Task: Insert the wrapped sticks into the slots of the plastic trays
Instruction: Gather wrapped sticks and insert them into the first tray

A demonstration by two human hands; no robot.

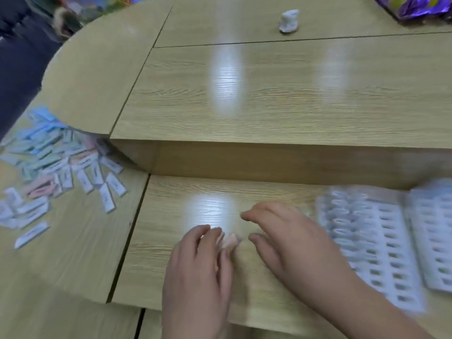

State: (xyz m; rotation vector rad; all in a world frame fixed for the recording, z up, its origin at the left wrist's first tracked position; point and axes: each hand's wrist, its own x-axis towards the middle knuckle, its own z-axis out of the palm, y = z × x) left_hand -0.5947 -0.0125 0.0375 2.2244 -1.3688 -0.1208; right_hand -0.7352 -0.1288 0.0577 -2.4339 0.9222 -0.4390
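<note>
Left hand (195,265), pink stick (230,242) (trays (381,241) right)

my left hand (198,270): palm down, fingers curled, tips pinching a pink wrapped stick (230,242) | my right hand (291,241): palm down, fingers loosely spread, motion-blurred | my right forearm: runs off lower right

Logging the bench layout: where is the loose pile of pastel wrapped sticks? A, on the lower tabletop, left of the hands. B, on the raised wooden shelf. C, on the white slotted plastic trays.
A: the pile of pastel wrapped sticks lies on the lower wooden tabletop, left of the left hand and right hand; the white slotted plastic trays sit to the right.
</note>
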